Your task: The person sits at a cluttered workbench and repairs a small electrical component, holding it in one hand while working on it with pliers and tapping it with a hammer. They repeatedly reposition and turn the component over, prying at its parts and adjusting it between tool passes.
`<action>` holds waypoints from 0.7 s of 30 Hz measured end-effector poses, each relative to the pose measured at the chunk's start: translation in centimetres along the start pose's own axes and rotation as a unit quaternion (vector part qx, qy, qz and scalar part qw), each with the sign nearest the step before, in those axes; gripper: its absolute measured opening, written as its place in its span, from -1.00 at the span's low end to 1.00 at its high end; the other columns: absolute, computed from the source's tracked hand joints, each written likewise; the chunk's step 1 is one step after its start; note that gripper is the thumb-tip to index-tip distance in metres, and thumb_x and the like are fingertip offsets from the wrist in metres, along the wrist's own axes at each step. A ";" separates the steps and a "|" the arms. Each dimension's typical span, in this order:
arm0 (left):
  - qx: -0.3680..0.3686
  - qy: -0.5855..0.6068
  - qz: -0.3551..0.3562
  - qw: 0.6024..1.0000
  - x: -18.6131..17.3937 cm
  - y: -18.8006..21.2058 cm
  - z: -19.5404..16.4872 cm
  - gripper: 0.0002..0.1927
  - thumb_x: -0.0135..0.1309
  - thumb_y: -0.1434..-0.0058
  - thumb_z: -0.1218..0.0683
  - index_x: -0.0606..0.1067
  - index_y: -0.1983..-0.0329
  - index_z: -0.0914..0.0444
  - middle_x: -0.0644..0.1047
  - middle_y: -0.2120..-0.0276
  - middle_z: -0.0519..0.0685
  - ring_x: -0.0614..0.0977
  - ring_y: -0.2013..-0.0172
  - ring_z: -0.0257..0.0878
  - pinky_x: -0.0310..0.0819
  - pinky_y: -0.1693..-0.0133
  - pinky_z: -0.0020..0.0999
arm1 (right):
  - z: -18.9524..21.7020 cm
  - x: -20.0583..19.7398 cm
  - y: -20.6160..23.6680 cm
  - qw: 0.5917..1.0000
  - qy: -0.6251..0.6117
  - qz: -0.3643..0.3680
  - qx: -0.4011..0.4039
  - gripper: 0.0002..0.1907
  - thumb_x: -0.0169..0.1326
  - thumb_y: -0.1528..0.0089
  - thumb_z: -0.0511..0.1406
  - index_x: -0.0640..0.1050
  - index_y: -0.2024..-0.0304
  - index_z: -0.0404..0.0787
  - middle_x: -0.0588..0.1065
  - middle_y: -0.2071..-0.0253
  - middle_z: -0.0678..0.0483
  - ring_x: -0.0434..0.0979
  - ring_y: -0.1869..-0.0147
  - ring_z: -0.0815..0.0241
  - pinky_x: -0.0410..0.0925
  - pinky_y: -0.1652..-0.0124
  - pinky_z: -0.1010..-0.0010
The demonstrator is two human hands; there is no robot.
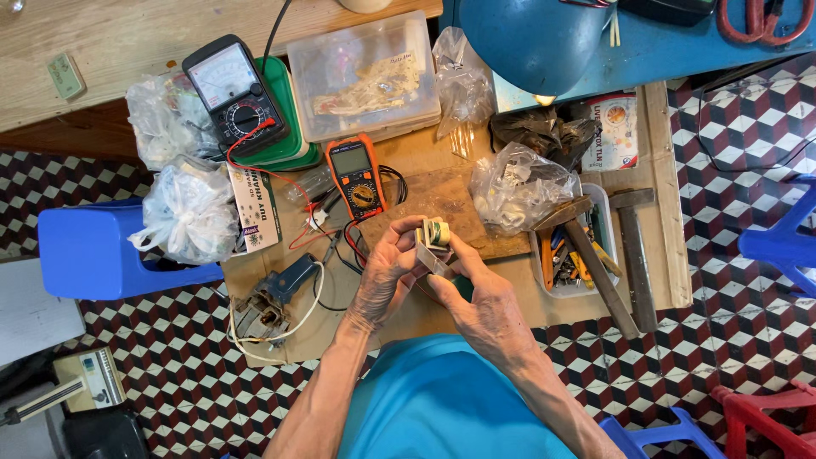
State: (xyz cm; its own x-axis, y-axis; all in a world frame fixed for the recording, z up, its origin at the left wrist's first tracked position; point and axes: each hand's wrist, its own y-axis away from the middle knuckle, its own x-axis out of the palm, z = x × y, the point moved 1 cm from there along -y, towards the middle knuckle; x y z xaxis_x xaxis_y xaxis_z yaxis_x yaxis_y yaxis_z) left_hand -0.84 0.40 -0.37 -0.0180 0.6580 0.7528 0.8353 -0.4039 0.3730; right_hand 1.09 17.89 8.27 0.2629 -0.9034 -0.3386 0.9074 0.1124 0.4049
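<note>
Closest to me, my left hand (384, 276) and right hand (483, 299) met over the low wooden table (671, 255), both curled around a small pale metal part with a green winding (433, 240). The fingers of each hand were bent in and pinching it from either side, so neither hand was open; the part sat raised between my fingertips, just above a worn brown wooden board (438, 197).

Left of my left hand lay a blue-grey metal fitting trailing white wires (276, 293). Right of my right hand stood a white plastic tray of small tools (571, 255), with two wooden-handled hammers (625, 255) lying across and beside it.

Just past the board I saw an orange digital multimeter (356, 174) with red and black leads, and a crumpled clear plastic bag of parts (514, 187).

Farther off sat a black analogue meter with a white dial (235, 92) on a green box, a clear lidded plastic container (365, 76), and two knotted white bags (183, 212). At the far edge hung a blue lamp shade (531, 38).
</note>
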 end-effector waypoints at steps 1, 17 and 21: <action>0.008 -0.005 -0.003 1.000 0.2 0.1 -0.2 -0.30 0.30 -0.19 0.03 0.27 -0.34 0.24 0.46 -0.23 0.06 0.54 -0.19 -0.11 0.46 -0.22 -0.18 | 0.3 -0.1 0.1 1.000 0.000 -0.002 -0.002 -0.30 0.16 -0.24 -0.23 0.28 -0.43 -0.04 0.61 0.21 0.03 0.61 0.16 0.21 0.42 0.11 0.37; 0.070 -0.188 -0.009 0.980 2.1 0.6 -2.5 -0.53 0.27 -0.24 0.17 0.39 -0.18 0.25 0.45 -0.28 0.02 0.44 -0.32 -0.20 0.37 -0.35 -0.17 | -2.4 -0.8 0.2 0.948 -0.279 0.085 0.126 -0.29 0.14 -0.25 -0.28 0.27 -0.45 -0.16 0.46 0.32 0.12 0.38 0.33 0.38 0.28 0.39 0.54; 0.060 -0.195 -0.003 0.979 2.4 0.4 -2.2 -0.53 0.27 -0.25 0.17 0.40 -0.19 0.24 0.46 -0.26 0.03 0.44 -0.32 -0.20 0.37 -0.32 -0.17 | -2.8 -0.6 0.8 0.976 -0.199 0.050 0.065 -0.33 0.16 -0.28 -0.29 0.32 -0.43 -0.22 0.45 0.27 0.15 0.39 0.28 0.44 0.32 0.32 0.60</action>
State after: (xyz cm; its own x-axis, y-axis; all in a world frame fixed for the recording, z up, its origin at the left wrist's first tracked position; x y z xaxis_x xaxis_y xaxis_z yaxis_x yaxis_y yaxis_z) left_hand -1.78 0.40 2.79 0.1686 0.8624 0.4774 0.8944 -0.3373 0.2936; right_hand 2.59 19.70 6.41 0.1765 -0.9827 0.0558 0.8276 0.1789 0.5321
